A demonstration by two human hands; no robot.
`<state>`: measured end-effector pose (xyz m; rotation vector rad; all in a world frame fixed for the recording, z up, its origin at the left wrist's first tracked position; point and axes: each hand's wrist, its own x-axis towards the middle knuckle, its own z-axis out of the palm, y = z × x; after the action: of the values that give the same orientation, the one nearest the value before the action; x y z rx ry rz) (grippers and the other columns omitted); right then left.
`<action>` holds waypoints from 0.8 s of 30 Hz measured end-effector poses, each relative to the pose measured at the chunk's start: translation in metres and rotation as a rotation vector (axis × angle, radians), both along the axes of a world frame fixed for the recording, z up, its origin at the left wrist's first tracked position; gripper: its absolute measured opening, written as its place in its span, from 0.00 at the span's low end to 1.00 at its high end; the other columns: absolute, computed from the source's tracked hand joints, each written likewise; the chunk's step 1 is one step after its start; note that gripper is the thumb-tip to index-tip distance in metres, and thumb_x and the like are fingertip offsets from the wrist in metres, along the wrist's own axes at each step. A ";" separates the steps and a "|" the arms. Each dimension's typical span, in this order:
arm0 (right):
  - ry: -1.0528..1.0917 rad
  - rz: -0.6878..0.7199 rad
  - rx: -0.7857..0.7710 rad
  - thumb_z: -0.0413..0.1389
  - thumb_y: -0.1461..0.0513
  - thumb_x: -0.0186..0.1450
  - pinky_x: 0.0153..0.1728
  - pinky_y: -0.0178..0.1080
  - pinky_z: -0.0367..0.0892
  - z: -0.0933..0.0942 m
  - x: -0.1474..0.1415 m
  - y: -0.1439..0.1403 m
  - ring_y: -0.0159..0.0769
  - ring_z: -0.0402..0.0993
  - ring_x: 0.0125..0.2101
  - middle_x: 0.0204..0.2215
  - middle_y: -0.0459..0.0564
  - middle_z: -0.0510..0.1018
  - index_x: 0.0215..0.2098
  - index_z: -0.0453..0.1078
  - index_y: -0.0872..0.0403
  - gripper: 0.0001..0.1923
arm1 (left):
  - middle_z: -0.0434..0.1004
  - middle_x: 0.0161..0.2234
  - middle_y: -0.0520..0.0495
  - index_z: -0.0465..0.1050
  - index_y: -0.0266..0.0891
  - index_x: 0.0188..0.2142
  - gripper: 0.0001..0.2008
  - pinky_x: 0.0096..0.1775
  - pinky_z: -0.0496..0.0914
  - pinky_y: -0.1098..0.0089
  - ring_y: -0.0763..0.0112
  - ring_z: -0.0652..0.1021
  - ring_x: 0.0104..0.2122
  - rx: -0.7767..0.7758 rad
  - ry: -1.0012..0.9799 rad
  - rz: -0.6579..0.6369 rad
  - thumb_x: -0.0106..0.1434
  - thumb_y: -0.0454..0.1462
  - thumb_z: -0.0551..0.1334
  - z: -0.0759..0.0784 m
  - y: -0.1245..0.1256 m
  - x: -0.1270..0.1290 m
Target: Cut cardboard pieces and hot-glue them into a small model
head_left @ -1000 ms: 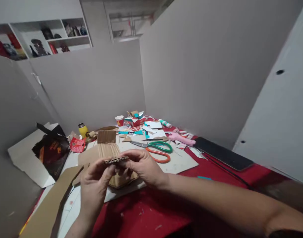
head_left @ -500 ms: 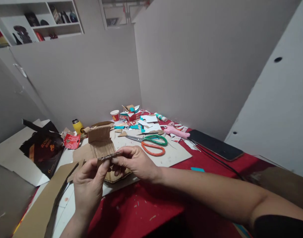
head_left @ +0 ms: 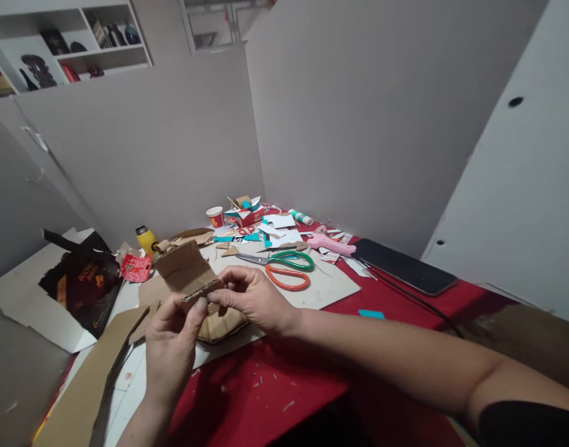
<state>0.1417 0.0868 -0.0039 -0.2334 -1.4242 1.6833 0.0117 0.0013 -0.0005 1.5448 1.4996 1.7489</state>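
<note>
A bent piece of corrugated cardboard (head_left: 184,268) is pinched along its near edge between both my hands. My left hand (head_left: 175,335) grips the left end, thumb on the near side. My right hand (head_left: 251,301) pinches the right end of the same edge, fingers curled. The far flap of the piece stands up, tilted toward the left. Just below my hands, a rounded cardboard piece (head_left: 221,326) rests on a pale board (head_left: 331,288), partly hidden by my fingers. Scissors (head_left: 284,268) with one green and one orange handle lie beyond my right hand.
A pink glue gun (head_left: 331,244) and a black phone (head_left: 405,267) with a cable lie to the right. White and blue scraps (head_left: 279,231), a paper cup (head_left: 215,216) and a yellow bottle (head_left: 146,238) are at the back. Long cardboard strips (head_left: 84,379) lie at left.
The far flap of the held cardboard has swung and tilted to the left and nearer my hands. Both hands keep their pinch, with the left slightly shifted right.
</note>
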 end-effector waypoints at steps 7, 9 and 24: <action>-0.048 -0.080 0.005 0.66 0.50 0.50 0.25 0.33 0.59 -0.008 0.000 0.013 0.27 0.65 0.22 0.21 0.40 0.67 0.21 0.61 0.55 0.22 | 0.77 0.29 0.53 0.74 0.40 0.35 0.14 0.32 0.72 0.73 0.73 0.77 0.25 -0.102 -0.222 0.044 0.56 0.47 0.67 0.002 0.003 -0.006; -0.075 -0.082 0.035 0.66 0.50 0.50 0.25 0.33 0.57 -0.010 -0.001 0.013 0.27 0.62 0.22 0.21 0.40 0.65 0.21 0.60 0.55 0.23 | 0.75 0.26 0.54 0.74 0.39 0.30 0.13 0.30 0.72 0.74 0.74 0.76 0.24 -0.118 -0.262 0.049 0.55 0.47 0.67 0.002 0.005 -0.010; -0.178 -0.083 0.082 0.64 0.53 0.52 0.25 0.32 0.56 -0.015 -0.003 0.011 0.27 0.59 0.23 0.21 0.40 0.66 0.25 0.61 0.54 0.18 | 0.68 0.19 0.58 0.66 0.39 0.24 0.13 0.25 0.70 0.78 0.78 0.70 0.20 -0.097 -0.241 0.142 0.55 0.42 0.67 0.000 0.009 -0.006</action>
<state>0.1392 0.0978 -0.0194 -0.3988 -1.5887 1.5645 0.0055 0.0106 -0.0010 1.1592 1.5769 1.8353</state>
